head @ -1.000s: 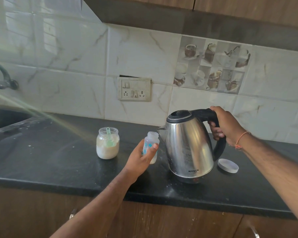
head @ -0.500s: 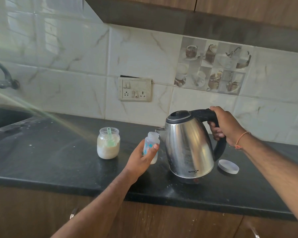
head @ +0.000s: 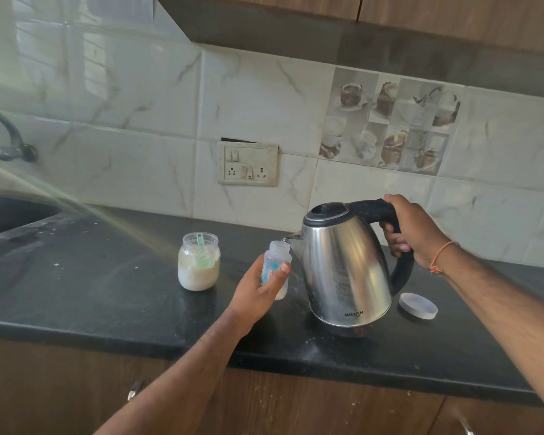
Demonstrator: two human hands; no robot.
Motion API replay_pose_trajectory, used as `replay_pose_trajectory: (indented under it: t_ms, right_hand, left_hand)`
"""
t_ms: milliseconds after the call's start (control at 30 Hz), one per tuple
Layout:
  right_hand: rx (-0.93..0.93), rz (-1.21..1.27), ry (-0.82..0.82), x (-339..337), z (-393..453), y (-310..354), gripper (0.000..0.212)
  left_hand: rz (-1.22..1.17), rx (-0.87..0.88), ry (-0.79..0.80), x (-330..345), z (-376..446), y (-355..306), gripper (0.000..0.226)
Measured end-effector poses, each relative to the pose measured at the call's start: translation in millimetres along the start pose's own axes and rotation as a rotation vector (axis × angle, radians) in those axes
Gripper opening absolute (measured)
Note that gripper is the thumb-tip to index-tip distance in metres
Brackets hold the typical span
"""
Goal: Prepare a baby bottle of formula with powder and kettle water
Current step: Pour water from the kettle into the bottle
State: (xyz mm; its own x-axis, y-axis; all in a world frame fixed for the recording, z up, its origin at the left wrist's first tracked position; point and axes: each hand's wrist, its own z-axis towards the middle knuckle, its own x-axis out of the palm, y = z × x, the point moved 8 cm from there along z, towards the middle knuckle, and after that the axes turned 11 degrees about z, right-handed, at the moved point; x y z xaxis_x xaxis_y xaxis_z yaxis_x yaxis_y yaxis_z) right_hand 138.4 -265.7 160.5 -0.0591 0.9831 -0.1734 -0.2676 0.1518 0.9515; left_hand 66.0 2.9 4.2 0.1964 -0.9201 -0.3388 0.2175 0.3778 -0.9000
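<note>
While tilted, steel kettle [head: 346, 268] spout meets clear bottle [head: 276, 269] mouth

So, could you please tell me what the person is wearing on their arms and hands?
Both forearms are bare, with no sleeves in view. The right hand has a thin orange thread bracelet looped around the wrist. The left hand shows no gloves, rings or bands.

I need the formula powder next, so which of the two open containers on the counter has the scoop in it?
The wide glass jar, standing alone left of the baby bottle, holds the green scoop.
</note>
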Motion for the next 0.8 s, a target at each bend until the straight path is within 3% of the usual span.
replay_pose_trajectory:
  t_ms: [200, 400, 800]
  right_hand:
    - [-0.002, 0.002, -0.005, -1.2, -0.7, 0.0, 0.060]
    - [-0.001, 0.003, -0.009, -1.0, -0.4, -0.3, 0.060]
    - [-0.002, 0.009, -0.007, -1.5, -0.8, -0.7, 0.060]
  left_hand:
    - [-0.006, -0.004, -0.006, -0.5, 0.2, 0.8, 0.077]
    - [-0.018, -0.021, -0.012, -1.2, -1.7, -1.4, 0.062]
    - [0.011, -0.011, -0.019, -0.6, 1.9, 3.8, 0.079]
